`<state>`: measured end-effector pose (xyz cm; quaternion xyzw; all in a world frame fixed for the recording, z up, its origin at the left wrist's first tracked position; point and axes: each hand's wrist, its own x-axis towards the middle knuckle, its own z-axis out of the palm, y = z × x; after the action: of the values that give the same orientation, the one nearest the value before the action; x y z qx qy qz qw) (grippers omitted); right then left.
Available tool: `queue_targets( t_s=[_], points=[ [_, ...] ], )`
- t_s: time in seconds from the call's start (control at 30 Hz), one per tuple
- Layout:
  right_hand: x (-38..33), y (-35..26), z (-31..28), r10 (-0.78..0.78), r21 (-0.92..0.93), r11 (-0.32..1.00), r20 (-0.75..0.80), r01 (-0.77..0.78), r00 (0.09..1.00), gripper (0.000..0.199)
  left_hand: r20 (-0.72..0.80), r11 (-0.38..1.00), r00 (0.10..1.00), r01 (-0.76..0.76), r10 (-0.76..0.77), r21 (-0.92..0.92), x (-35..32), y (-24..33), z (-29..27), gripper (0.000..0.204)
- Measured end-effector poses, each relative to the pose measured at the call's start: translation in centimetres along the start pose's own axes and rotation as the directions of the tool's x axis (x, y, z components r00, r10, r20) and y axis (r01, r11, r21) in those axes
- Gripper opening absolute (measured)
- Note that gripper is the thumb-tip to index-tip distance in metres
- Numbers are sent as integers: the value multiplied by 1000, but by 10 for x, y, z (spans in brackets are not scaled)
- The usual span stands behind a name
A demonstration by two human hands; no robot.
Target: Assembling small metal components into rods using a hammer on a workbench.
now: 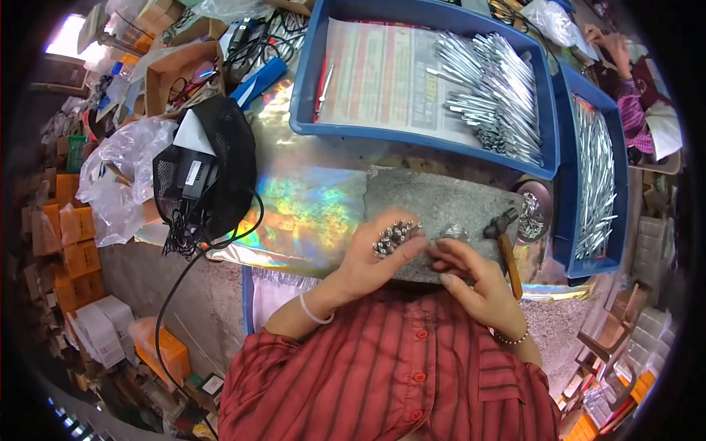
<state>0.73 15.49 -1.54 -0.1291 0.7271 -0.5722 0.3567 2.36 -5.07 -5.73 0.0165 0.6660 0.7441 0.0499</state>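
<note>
My left hand (379,246) is wrapped around a bundle of thin metal rods (396,237), their bright ends facing up. Just beside it, my right hand (478,287) has bent fingers, thumb apart from them, and I see nothing held in it. Both hands are over the near edge of a grey slab (412,192). A small shiny heap (454,232) lies on the slab by my right fingertips; its pieces are too small to name. To the right, a hammer (510,259) with a dark head and wooden handle rests with its head on the slab.
A round dish (544,192) of small metal parts sits right of the slab. Beyond stand a blue tray (423,140) of metal rods on newspaper and another blue tray (624,198). A black mesh bag (239,140) with cables lies left. Another person's arm (621,59) shows far right.
</note>
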Motion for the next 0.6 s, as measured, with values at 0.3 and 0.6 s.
queue_targets(
  t_s=[0.3,0.6],
  points=[
    [15,-17,17,99,565,781,307,-265,946,44,546,509,767,637,-338,-579,-42,14,10,22],
    [36,-11,41,234,429,773,492,-467,839,42,467,543,731,682,-498,-490,-58,31,-9,35]
  ],
)
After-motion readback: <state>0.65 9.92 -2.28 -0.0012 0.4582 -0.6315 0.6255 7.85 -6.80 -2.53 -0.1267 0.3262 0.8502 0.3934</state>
